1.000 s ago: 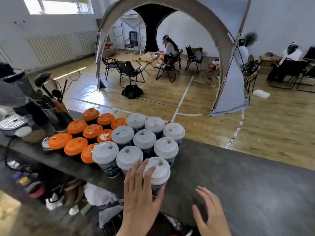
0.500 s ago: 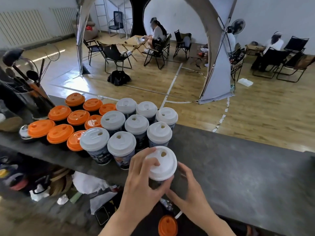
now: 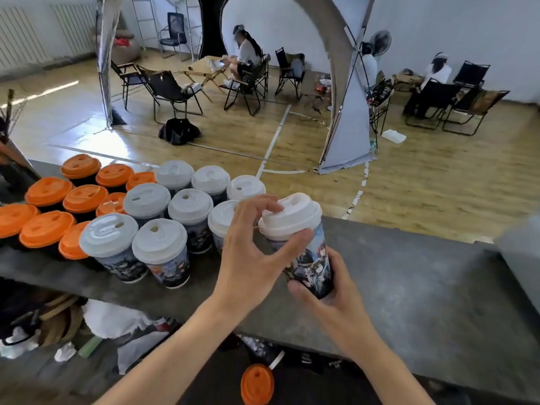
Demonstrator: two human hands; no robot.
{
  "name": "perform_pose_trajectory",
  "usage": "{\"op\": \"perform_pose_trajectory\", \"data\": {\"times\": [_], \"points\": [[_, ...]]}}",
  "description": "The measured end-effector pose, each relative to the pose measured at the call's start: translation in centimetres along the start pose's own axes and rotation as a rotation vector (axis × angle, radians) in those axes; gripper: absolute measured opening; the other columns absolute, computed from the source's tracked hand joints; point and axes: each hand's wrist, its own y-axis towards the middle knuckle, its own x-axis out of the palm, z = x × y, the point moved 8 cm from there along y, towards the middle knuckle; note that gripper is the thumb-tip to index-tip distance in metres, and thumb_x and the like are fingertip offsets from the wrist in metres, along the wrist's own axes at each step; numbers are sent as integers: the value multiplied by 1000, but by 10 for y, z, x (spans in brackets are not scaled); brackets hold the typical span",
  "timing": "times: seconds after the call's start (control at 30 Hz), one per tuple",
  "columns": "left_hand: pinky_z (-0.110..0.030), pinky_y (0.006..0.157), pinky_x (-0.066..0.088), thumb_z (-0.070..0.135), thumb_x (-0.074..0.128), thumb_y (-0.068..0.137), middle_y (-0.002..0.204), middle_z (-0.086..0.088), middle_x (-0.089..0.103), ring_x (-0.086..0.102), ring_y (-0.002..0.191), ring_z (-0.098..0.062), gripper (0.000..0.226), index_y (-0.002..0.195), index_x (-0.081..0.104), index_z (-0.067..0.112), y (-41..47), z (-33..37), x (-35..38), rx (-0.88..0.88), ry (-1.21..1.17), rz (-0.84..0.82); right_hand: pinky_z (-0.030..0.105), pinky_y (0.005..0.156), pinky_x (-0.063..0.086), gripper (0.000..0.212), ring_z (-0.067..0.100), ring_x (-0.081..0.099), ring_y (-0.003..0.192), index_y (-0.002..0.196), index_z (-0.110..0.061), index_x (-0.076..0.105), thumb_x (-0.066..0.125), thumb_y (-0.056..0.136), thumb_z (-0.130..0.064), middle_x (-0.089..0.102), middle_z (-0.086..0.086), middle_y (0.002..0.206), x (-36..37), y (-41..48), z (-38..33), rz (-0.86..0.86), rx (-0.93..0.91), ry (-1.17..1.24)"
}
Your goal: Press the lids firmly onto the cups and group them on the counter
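We hold the printed cup [image 3: 312, 264] tilted over the counter [image 3: 409, 287]. Our right hand [image 3: 330, 299] wraps its lower body, its fingers hidden behind, so we cannot tell whether the base touches. Our left hand [image 3: 248, 252] pinches the white lid [image 3: 292, 217] between thumb and curled fingertips. Left of the printed cup stand white-lidded cups [image 3: 157, 200], one partly hidden by the left hand. Farther left, the orange-lidded cups [image 3: 48, 191] are cut off at the frame edge. Below the printed cup lies a loose orange lid [image 3: 257, 384].

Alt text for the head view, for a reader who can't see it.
The right hand grips a tilted printed paper cup at the grey counter while the left hand pinches its white plastic lid. White-lidded cups and orange-lidded cups stand grouped at left.
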Motion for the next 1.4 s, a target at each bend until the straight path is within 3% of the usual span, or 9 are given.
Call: {"op": "perform_pose_trajectory", "data": {"times": [0.23, 0.47, 0.67, 0.8, 0.9, 1.0, 1.13, 1.27, 1.4], "points": [[-26, 75, 56, 57, 74, 75, 111, 4, 71, 69, 94, -11, 44, 105, 65, 27, 62, 58, 52, -97, -232, -148, 34, 85, 59, 66, 14, 71, 106, 123, -46, 55, 86, 65, -46, 73, -7, 116, -55, 26, -60, 48, -100, 118], [-30, 68, 57, 46, 77, 62, 97, -6, 73, 71, 83, -20, 63, 114, 65, 13, 117, 115, 110, -204, -463, -222, 29, 75, 59, 64, 11, 70, 99, 131, -37, 52, 84, 75, -41, 72, -11, 110, -111, 52, -130, 93, -259, 87], [-43, 95, 53, 57, 74, 71, 125, -22, 68, 69, 106, -32, 81, 132, 61, 6, 145, 152, 148, -188, -417, -340, 19, 68, 56, 59, 2, 71, 87, 124, -30, 53, 79, 72, -38, 72, -18, 98, -153, 65, -166, 83, -300, 165], [-39, 88, 53, 55, 73, 67, 124, -27, 67, 67, 102, -33, 87, 132, 58, 1, 163, 182, 165, -146, -426, -320, 20, 68, 56, 54, 2, 70, 81, 123, -28, 49, 77, 78, -31, 71, -16, 95, -172, 74, -184, 61, -328, 196], [-36, 80, 56, 45, 76, 62, 107, -17, 68, 67, 93, -29, 68, 117, 63, 8, 172, 195, 174, -103, -516, -256, 28, 70, 59, 60, 13, 70, 83, 125, -26, 49, 78, 74, -37, 71, -8, 97, -181, 79, -194, 83, -373, 210], [-31, 74, 58, 44, 78, 63, 100, -12, 70, 69, 88, -25, 59, 110, 64, 11, 178, 207, 177, -44, -483, -254, 24, 69, 57, 57, 8, 70, 82, 122, -27, 50, 76, 72, -38, 71, -14, 94, -183, 80, -203, 88, -395, 215], [-37, 90, 54, 48, 77, 68, 117, -22, 69, 68, 103, -27, 71, 125, 64, 9, 183, 211, 175, -109, -448, -389, 27, 69, 58, 57, 16, 72, 83, 119, -23, 52, 81, 73, -39, 73, -4, 96, -184, 81, -211, 76, -383, 241], [-40, 100, 52, 52, 87, 65, 123, -17, 70, 67, 110, -29, 72, 123, 72, 13, 181, 213, 170, -152, -559, -605, 36, 61, 59, 63, 33, 71, 77, 125, -15, 58, 81, 72, -40, 73, 11, 98, -168, 81, -217, -130, -240, 508], [-46, 97, 53, 49, 74, 66, 123, -21, 70, 69, 106, -31, 74, 127, 66, 8, 186, 212, 152, -80, -505, -417, 33, 66, 59, 59, 40, 72, 83, 121, -17, 60, 77, 71, -43, 74, 11, 102, -154, 82, -223, -45, -266, 417]]}}
